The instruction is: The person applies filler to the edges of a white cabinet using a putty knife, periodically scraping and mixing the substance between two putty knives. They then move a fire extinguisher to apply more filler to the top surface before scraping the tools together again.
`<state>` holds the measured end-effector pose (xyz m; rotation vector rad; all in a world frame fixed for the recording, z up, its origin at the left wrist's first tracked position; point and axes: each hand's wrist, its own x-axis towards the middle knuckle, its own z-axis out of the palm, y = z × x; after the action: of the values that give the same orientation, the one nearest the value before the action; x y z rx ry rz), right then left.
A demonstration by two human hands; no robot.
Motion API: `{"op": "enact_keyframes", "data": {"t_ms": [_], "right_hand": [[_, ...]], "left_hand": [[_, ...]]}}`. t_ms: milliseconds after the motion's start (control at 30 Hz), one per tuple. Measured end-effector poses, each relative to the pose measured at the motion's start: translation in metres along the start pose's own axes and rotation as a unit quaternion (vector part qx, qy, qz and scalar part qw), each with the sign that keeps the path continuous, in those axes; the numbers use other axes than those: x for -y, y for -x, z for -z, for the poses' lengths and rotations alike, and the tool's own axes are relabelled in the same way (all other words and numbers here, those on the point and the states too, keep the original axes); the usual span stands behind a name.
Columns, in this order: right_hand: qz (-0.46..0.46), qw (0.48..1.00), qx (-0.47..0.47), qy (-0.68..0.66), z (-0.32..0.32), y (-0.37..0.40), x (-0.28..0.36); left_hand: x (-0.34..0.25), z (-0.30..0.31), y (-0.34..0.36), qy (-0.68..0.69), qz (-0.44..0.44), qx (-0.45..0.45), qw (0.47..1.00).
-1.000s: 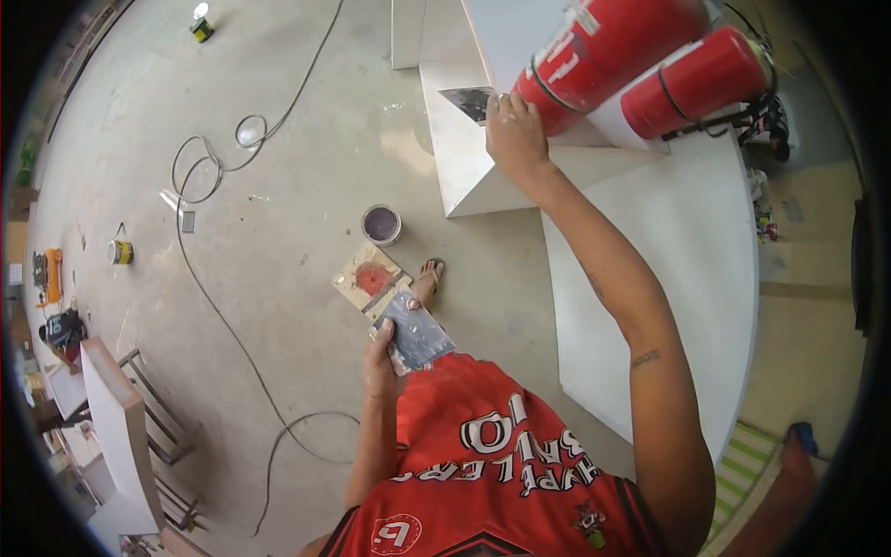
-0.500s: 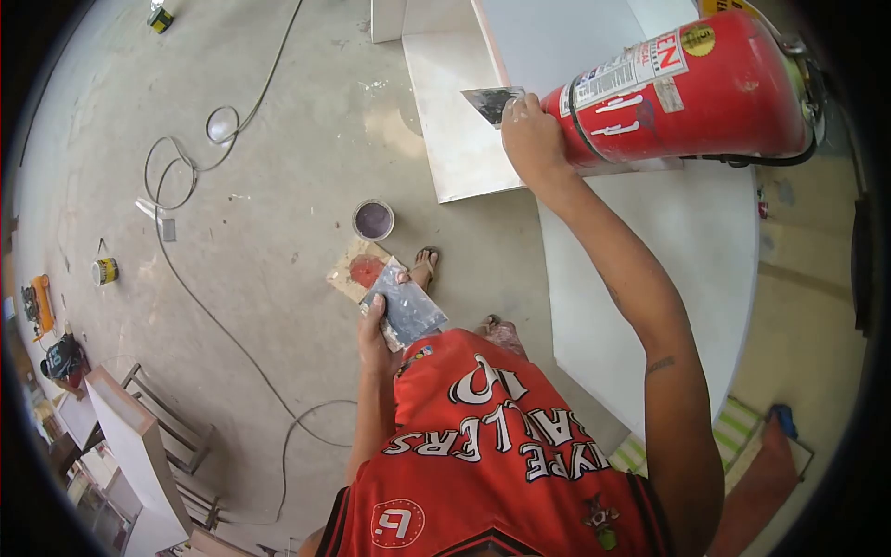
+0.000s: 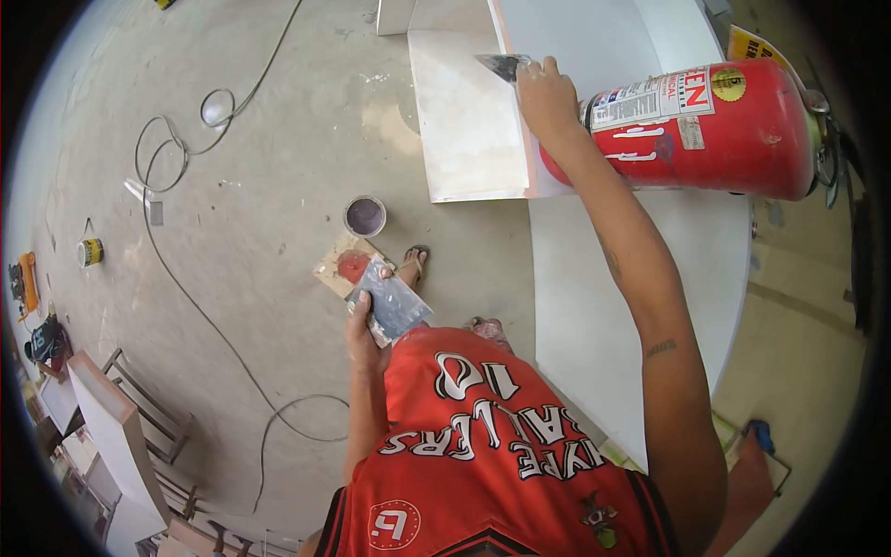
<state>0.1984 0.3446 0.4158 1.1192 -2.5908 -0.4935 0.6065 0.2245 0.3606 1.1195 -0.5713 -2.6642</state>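
Observation:
My left hand (image 3: 362, 325) grips a flat grey plate (image 3: 397, 302) smeared with pale filler, held just above my lap. With fingers closed around a putty knife (image 3: 504, 67), my right hand (image 3: 549, 100) is over the edge of a white panel structure (image 3: 469, 111). The knife's dark blade points left, near the panel's pinkish edge. Right beside that hand, a red fire extinguisher (image 3: 715, 125) lies sideways on the white structure. An open can of dark purple-grey material (image 3: 365, 216) stands on the floor beyond the plate.
A red-stained board (image 3: 348, 265) lies near my foot. A long cable (image 3: 218, 339) loops across the floor at left. Another can (image 3: 90, 252), white furniture pieces (image 3: 121, 436) and a crouching person (image 3: 45, 343) are at far left. A curved white panel (image 3: 640, 306) spans the right.
My right hand and the putty knife have moved up and slightly right along the panel edge. The view has shifted a little; my left hand still holds the plate.

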Motion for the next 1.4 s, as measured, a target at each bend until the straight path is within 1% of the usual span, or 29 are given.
{"op": "enact_keyframes", "data": {"t_ms": [33, 100, 167, 233, 300, 333, 367, 400, 433, 467, 500, 533, 567, 600, 667, 700, 733, 800, 833, 867, 900, 933, 967, 1000, 1067, 1100, 1167, 1267, 1400], "right_hand": [[0.000, 1.000, 0.002, 0.000, 0.006, 0.000, 0.002], [-0.025, 0.989, -0.142, -0.042, 0.021, -0.003, 0.007], [0.017, 0.981, -0.107, -0.163, 0.049, 0.012, 0.021], [0.112, 0.936, -0.093, -0.321, 0.084, 0.053, 0.045], [0.017, 0.871, -0.014, -0.492, 0.128, 0.096, 0.070], [-0.076, 0.805, 0.068, -0.585, 0.144, 0.114, 0.073], [-0.166, 0.716, 0.148, -0.662, 0.156, 0.129, 0.076], [-0.166, 0.716, 0.147, -0.662, 0.162, 0.141, 0.082], [-0.302, 0.500, 0.149, -0.798, 0.165, 0.151, 0.089], [-0.414, 0.239, 0.137, -0.867, 0.171, 0.157, 0.097], [-0.437, 0.147, 0.170, -0.871, 0.183, 0.157, 0.101], [-0.455, 0.052, 0.202, -0.866, 0.195, 0.157, 0.102], [-0.312, -0.078, 0.262, -0.910, 0.157, 0.182, 0.112], [-0.327, -0.095, 0.271, -0.900, 0.160, 0.178, 0.118], [-0.543, 0.002, 0.178, -0.820, 0.141, 0.173, 0.139], [-0.560, 0.085, 0.186, -0.803, 0.153, 0.161, 0.121], [-0.558, 0.084, 0.184, -0.804, 0.145, 0.161, 0.110], [-0.442, 0.433, 0.120, -0.777, 0.124, 0.161, 0.090], [-0.439, 0.433, 0.120, -0.778, 0.121, 0.153, 0.078], [-0.314, 0.655, 0.069, -0.683, 0.121, 0.143, 0.067], [-0.166, 0.828, 0.012, -0.536, 0.118, 0.131, 0.058], [-0.109, 0.889, -0.044, -0.443, 0.105, 0.116, 0.050], [-0.051, 0.934, -0.100, -0.340, 0.090, 0.099, 0.043], [-0.052, 0.934, -0.103, -0.339, 0.078, 0.084, 0.036], [-0.051, 0.991, -0.060, -0.112, 0.059, 0.062, 0.025], [-0.050, 0.991, -0.061, -0.111, 0.054, 0.057, 0.026], [-0.058, 0.998, 0.009, -0.018, 0.043, 0.050, 0.030], [-0.043, 0.998, 0.005, 0.038, 0.017, 0.049, 0.035], [-0.044, 0.999, -0.011, 0.008, 0.016, 0.040, 0.029]], "left_hand": [[0.002, 0.003, -0.001, 0.004, 0.006, 0.005, 1.000], [0.001, 0.002, -0.001, 0.006, 0.014, 0.010, 1.000], [-0.003, -0.009, -0.001, 0.026, 0.013, 0.037, 0.999], [-0.011, -0.036, 0.003, 0.061, 0.024, 0.031, 0.997], [-0.015, -0.048, -0.003, 0.102, 0.036, 0.025, 0.994], [-0.014, -0.050, -0.006, 0.136, 0.032, 0.077, 0.987], [-0.014, -0.052, -0.008, 0.169, 0.027, 0.130, 0.977], [-0.013, -0.051, -0.011, 0.169, 0.027, 0.130, 0.976], [-0.012, -0.048, -0.016, 0.223, 0.045, 0.190, 0.955], [-0.015, -0.047, -0.017, 0.274, 0.064, 0.247, 0.927], [-0.015, -0.054, -0.016, 0.269, 0.066, 0.247, 0.928], [-0.015, -0.068, -0.013, 0.247, 0.041, 0.137, 0.959], [-0.015, -0.081, -0.008, 0.220, 0.013, 0.026, 0.975], [-0.017, -0.090, -0.004, 0.216, 0.014, 0.027, 0.976], [-0.021, -0.108, 0.008, 0.002, -0.054, 0.134, 0.989], [-0.029, -0.123, 0.020, -0.029, -0.064, 0.170, 0.983], [-0.027, -0.119, 0.024, -0.031, -0.065, 0.172, 0.982], [-0.021, -0.107, 0.034, -0.017, -0.080, 0.240, 0.967], [-0.022, -0.107, 0.036, 0.008, -0.077, 0.254, 0.964], [-0.021, -0.107, 0.035, 0.008, -0.080, 0.254, 0.964], [-0.019, -0.106, 0.032, 0.030, -0.074, 0.197, 0.977], [-0.017, -0.104, 0.028, 0.052, -0.067, 0.140, 0.987], [-0.016, -0.101, 0.024, 0.052, -0.068, 0.142, 0.986], [-0.016, -0.097, 0.018, 0.041, -0.051, 0.153, 0.986], [-0.018, -0.091, 0.014, 0.032, -0.034, 0.167, 0.985], [-0.020, -0.088, 0.013, 0.002, -0.026, 0.168, 0.985], [-0.020, -0.082, 0.010, -0.027, -0.019, 0.169, 0.985], [-0.018, -0.065, 0.007, -0.017, -0.047, 0.132, 0.990], [-0.017, -0.032, 0.000, 0.002, -0.038, 0.092, 0.995]]}}
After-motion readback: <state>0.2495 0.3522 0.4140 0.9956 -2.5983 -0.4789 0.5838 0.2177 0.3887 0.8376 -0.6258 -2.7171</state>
